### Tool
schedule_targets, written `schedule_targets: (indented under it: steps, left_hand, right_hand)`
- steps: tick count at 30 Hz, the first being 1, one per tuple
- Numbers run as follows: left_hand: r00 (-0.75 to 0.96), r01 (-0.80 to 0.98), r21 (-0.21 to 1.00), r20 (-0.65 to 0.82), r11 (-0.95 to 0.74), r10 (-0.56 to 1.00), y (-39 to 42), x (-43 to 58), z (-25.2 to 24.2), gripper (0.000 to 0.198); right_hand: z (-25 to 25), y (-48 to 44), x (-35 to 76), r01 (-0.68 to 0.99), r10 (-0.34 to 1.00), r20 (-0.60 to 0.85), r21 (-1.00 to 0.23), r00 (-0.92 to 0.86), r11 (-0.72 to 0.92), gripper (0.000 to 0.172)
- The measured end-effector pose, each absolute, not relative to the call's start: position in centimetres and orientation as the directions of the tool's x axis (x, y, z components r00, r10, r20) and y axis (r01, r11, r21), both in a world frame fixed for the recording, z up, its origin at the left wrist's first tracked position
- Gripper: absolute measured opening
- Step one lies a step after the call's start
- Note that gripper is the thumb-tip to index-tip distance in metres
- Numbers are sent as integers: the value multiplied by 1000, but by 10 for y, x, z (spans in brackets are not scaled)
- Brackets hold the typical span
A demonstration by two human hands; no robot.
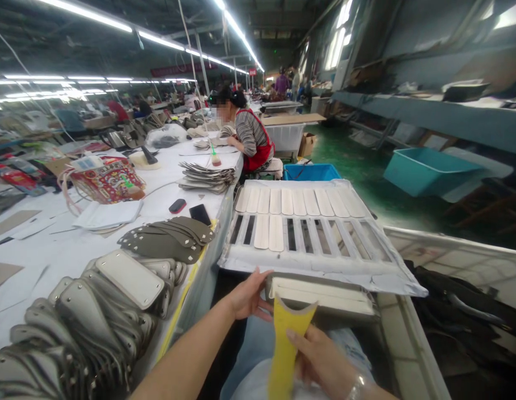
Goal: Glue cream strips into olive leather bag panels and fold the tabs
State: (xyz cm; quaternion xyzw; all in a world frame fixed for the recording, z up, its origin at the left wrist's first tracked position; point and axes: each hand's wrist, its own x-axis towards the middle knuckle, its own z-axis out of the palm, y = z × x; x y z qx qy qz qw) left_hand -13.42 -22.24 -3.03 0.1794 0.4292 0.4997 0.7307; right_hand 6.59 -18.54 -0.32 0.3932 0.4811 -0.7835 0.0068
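Note:
My right hand (324, 358) pinches a yellow strip (285, 344) with a hollowed-out, curved upper end, thumb lying across its face. My left hand (250, 297) wraps the left end of a grey-edged cream panel (324, 294), thumb above and fingers below; part of that grip is hidden. The panel lies above my lap, and the strip's top overlaps its front edge. Just beyond it is a white slotted rack (266, 260) bearing cream rounded strips (286, 201) in a full back row. Two more cream strips (269, 232) lie over the front slots.
On the left table (16, 311) are stacked grey panels (86, 316), olive pieces (170, 236), a phone (200, 214) and a patterned bag (108, 178). A co-worker (253, 133) sits ahead. A white bin (411, 344) with dark material stands right; a teal tub (428, 169) lies beyond.

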Motion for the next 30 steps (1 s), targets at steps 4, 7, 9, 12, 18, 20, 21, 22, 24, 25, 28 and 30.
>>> schedule_targets:
  steps: [4, 7, 9, 12, 18, 20, 21, 22, 24, 25, 28, 30]
  left_hand:
    - [-54, -451, 818, -424, 357, 904, -230, -130, -39, 66]
    - [-344, -267, 940, -298, 212, 890, -228, -124, -42, 61]
    - [-449, -289, 950, -245, 120, 859, -223, -118, -43, 61]
    - [-399, -491, 869, -294, 68, 868, -211, -110, -41, 63]
    - [-384, -424, 902, -263, 84, 885, -197, -104, -38, 48]
    - [-379, -432, 896, -280, 99, 882, -195, -102, -38, 47]
    - [-376, -439, 892, -292, 108, 879, -194, -101, -39, 47]
    - [-380, -438, 891, -301, 116, 875, -193, -100, -39, 46]
    - [-401, -416, 901, -306, 126, 863, -191, -99, -38, 45]
    - [-410, -404, 905, -308, 132, 859, -190, -98, -37, 44]
    - [-428, -365, 919, -308, 149, 849, -187, -97, -33, 42]
    - [-447, -318, 935, -294, 157, 845, -186, -96, -30, 40]
  right_hand:
    - [-13, -194, 53, 399, 222, -630, -687, -744, -607, 52]
    - [-22, -192, 42, 410, 151, -626, -655, -765, -635, 52]
    - [-27, -189, 36, 384, 150, -627, -630, -764, -675, 53]
    - [-34, -185, 30, 334, 148, -630, -579, -762, -744, 53]
    - [-38, -178, 32, 335, 76, -646, -488, -759, -806, 55]
    - [-38, -176, 33, 347, 60, -644, -486, -762, -802, 53]
    - [-37, -175, 34, 343, 61, -639, -488, -767, -802, 52]
    - [-38, -174, 34, 337, 63, -633, -491, -772, -803, 51]
    - [-39, -173, 34, 327, 75, -628, -500, -775, -802, 50]
    - [-40, -173, 34, 326, 79, -628, -502, -774, -801, 50]
    - [-44, -172, 35, 325, 86, -632, -505, -770, -800, 55]
    - [-46, -170, 35, 319, 82, -624, -503, -777, -804, 57]
